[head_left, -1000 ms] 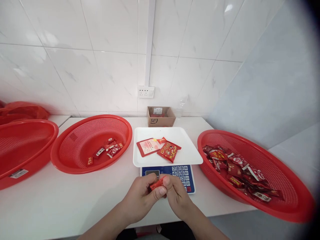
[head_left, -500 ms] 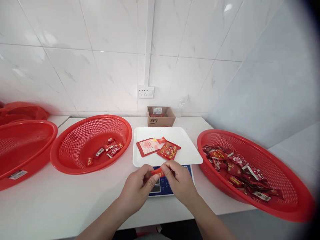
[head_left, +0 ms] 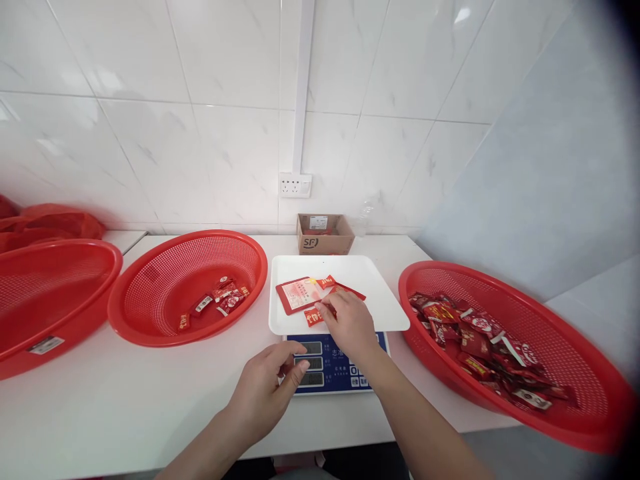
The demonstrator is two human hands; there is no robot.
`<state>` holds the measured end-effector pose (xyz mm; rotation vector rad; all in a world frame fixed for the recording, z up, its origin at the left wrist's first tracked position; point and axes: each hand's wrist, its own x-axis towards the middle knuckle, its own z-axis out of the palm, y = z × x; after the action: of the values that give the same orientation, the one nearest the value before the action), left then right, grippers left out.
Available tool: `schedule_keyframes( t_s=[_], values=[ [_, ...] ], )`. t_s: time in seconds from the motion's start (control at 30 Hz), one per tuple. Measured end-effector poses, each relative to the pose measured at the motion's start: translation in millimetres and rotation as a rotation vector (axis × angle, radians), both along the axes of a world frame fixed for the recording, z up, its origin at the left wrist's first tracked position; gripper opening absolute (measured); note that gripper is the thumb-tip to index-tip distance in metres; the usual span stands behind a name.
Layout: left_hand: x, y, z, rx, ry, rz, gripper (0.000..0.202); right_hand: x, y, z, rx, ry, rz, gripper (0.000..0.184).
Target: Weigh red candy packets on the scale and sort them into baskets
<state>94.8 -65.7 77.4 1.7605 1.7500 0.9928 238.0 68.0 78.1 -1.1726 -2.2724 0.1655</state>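
Now, centre: my right hand (head_left: 353,328) is adding a small red packet (head_left: 313,317), apparently still pinched, to the white tray (head_left: 385,310); lower centre: my left hand (head_left: 261,385) is hanging half-open, emptied.

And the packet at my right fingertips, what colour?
Head view shows a red packet with yellowish lettering.

Free passage runs along the front-left edge of the white bench (head_left: 135,393), while a low brown cardboard box (head_left: 324,245) blocks the rear edge of the white rectangular plastic tray (head_left: 381,307) and a red oval plastic basket (head_left: 595,399) crowds its front-right corner.
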Motion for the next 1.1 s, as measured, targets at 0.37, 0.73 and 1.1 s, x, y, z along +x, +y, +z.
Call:
schedule_keyframes(
  t_s=[0.37, 0.73, 1.1],
  values=[
    [-4.7, -5.9, -0.6, -0.077, 0.003, -0.016, 0.026, 22.3, 8.3, 3.7, -0.121, -0.192, 0.006, 0.029],
    [-5.8, -6.5, -1.9, -0.061, -0.017, -0.043, 0.024, 10.2, 6.1, 4.3, -0.182, -0.248, 0.177, 0.040],
    [-1.8, -4.8, 0.1, -0.056, -0.001, -0.109, 0.023, -8.0, -2.9, 16.2, -0.222, -0.262, 0.403, 0.047]
  ],
)
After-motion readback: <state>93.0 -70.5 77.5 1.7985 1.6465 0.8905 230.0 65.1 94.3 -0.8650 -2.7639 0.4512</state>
